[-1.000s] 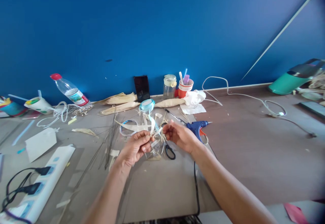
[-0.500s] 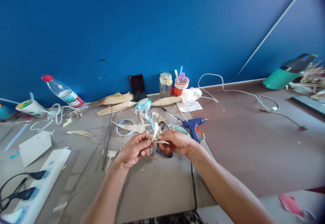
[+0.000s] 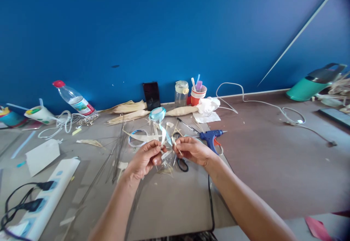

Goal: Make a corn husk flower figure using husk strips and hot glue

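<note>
My left hand (image 3: pixel 144 159) and my right hand (image 3: pixel 193 150) meet above the middle of the table, both pinching a small bundle of pale husk strips and light blue ribbon (image 3: pixel 166 144). The ribbon runs up to a light blue ribbon spool (image 3: pixel 157 114) standing just behind. Black-handled scissors (image 3: pixel 181 163) lie on the table under and between my hands. A blue glue gun (image 3: pixel 211 137) rests just right of my right hand, its black cord (image 3: pixel 210 201) running toward me.
Thin wires (image 3: pixel 118 153), husk pieces (image 3: pixel 128 107), a water bottle (image 3: pixel 74 99), a phone (image 3: pixel 152 94), a jar (image 3: pixel 182 93) and an orange cup (image 3: pixel 198 93) crowd the back. A white power strip (image 3: pixel 46 197) lies at left, a white cable (image 3: pixel 262 103) and teal container (image 3: pixel 314 86) at right.
My right hand drew in toward the left hand and took hold of the strips, then shifted slightly. The view swayed a little; the things on the table stayed put.
</note>
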Demonstrator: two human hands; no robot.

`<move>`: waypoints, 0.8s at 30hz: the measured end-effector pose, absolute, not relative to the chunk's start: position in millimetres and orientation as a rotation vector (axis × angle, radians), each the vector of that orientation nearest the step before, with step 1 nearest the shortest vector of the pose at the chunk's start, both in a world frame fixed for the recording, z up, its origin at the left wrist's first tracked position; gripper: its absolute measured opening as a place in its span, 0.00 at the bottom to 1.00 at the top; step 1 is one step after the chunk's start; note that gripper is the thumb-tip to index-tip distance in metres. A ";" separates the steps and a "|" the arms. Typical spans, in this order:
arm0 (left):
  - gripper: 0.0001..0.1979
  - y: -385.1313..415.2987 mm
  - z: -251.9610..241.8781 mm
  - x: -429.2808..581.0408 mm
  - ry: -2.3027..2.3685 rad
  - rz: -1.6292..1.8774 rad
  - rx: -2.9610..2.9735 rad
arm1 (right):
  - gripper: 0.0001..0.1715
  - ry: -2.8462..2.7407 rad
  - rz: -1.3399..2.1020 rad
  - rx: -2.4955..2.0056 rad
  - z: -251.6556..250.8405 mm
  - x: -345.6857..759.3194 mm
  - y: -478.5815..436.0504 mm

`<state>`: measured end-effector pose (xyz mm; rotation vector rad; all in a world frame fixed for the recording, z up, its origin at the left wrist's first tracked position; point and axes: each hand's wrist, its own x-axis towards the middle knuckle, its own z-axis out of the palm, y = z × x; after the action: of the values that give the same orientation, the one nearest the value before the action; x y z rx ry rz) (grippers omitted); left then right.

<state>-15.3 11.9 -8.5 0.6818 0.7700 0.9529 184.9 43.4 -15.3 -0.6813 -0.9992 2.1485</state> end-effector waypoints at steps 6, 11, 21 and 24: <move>0.09 16.1 -18.9 -6.3 0.834 1.144 0.551 | 0.10 -0.856 1.859 -0.739 -20.7 166.1 36.8; 0.10 11.8 -20.5 4.8 0.825 1.117 0.480 | 0.11 -0.754 1.851 -0.736 -28.9 155.7 34.5; 0.08 10.4 -16.2 4.4 0.728 1.119 0.523 | 0.10 -0.614 1.947 -0.643 -31.9 152.0 32.1; 0.11 9.9 -12.8 5.9 0.722 1.094 0.537 | 0.10 -0.612 1.947 -0.635 -33.5 150.5 32.3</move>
<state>5.9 9.9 -12.8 0.5369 0.7218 1.0936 150.5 32.3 -33.5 -0.6347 -0.6117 1.9475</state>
